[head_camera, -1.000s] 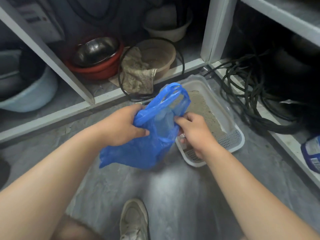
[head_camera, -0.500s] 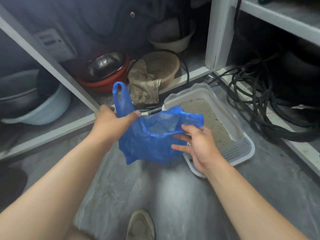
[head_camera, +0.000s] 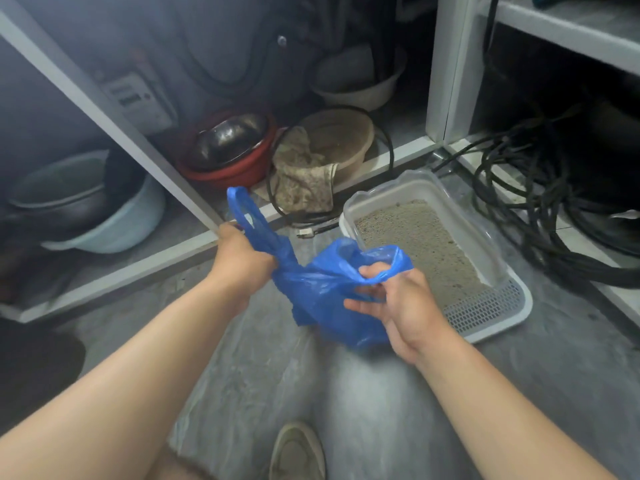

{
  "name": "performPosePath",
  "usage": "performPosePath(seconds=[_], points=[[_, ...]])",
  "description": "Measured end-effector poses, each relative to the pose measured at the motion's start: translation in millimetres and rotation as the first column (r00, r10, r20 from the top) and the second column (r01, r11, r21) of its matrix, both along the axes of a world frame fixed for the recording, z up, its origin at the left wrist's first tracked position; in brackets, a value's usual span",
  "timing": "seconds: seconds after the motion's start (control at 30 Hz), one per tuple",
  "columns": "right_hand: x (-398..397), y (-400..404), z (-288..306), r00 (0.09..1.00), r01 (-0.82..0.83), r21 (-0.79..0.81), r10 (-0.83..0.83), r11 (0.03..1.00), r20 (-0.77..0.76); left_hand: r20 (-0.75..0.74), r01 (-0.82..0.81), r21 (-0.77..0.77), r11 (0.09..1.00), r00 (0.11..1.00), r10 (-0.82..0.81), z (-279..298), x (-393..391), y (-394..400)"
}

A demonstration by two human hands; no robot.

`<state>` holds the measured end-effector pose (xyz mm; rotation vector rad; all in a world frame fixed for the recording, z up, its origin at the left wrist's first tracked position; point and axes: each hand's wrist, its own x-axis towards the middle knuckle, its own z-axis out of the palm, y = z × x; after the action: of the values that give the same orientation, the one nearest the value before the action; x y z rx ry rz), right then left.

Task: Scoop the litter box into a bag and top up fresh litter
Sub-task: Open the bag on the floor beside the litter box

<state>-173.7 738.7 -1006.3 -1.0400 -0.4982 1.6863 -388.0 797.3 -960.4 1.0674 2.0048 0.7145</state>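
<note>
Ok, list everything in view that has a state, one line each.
Bag: held off the floor by both hands, mouth partly pulled open.
Left hand: grips one bag handle.
Right hand: fingers curled round the bag's rim.
Litter box: on the floor, uncovered, holds litter.
Steel bowl: nested in the red basin.
Cloth: draped over the tan basin's edge.
Cables: loosely coiled on the floor.

Glossy thin plastic bag point(head_camera: 332, 289); grainy matt litter point(head_camera: 419, 244); shiny metal bowl point(head_camera: 228, 136)

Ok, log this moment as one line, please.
stage: opening bag | left hand: grips blue plastic bag by handle | right hand: pinches bag rim | grey litter tray: unscooped, beside bag
</note>
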Motion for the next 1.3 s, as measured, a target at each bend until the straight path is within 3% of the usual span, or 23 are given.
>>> performPosePath(seconds=[0.1, 0.27, 0.33, 0.43, 0.53, 0.73, 0.87, 1.13, 1.3], points=[[4.8, 2.2, -7.4, 0.995, 0.046, -0.108, -0.055, 0.993, -0.079, 0.128, -0.036, 0.026, 0.999, 0.991, 0.033, 3.9, 0.9, 1.7], [8.6, 5.7, -11.0, 0.993, 0.067, -0.158, -0.050, 0.985, 0.107, 0.288, 0.039, 0.043, 0.998, 0.956, -0.050, 19.3, 5.4, -7.3], [9.8, 6.4, -9.9, 0.996, 0.020, -0.190, -0.004, 0.982, 0.084, 0.399, 0.022, 0.014, 1.000, 0.917, -0.026, 25.1, 4.7, -8.8], [11.2, 8.0, -6.0, 0.999, -0.039, -0.220, 0.030, 0.975, -0.041, 0.511, 0.161, -0.002, 0.987, 0.848, -0.138, 37.8, 5.3, -11.6], [11.3, 9.9, 0.0, 0.986, -0.059, -0.225, 0.022, 0.973, -0.165, 0.547, 0.207, -0.032, 0.978, 0.823, -0.156, 46.9, 7.6, -15.6], [13.2, 11.6, 2.8, 0.936, -0.035, -0.288, -0.070, 0.957, -0.345, 0.671, 0.045, -0.083, 0.996, 0.741, 0.022, 47.2, 6.6, -10.7], [17.0, 8.1, 2.9, 0.903, -0.078, -0.259, -0.042, 0.963, -0.427, 0.750, 0.035, -0.087, 0.996, 0.660, 0.042, 43.8, 4.6, -7.4], [15.4, 5.5, 7.9, 0.882, -0.156, -0.107, 0.090, 0.982, -0.462, 0.719, 0.018, -0.125, 0.992, 0.690, 0.078, 39.7, 15.2, -12.8], [19.0, 7.9, 4.3, 0.869, -0.109, -0.182, 0.004, 0.977, -0.495, 0.805, -0.112, -0.194, 0.975, 0.549, 0.223, 37.7, -5.4, -3.7]])
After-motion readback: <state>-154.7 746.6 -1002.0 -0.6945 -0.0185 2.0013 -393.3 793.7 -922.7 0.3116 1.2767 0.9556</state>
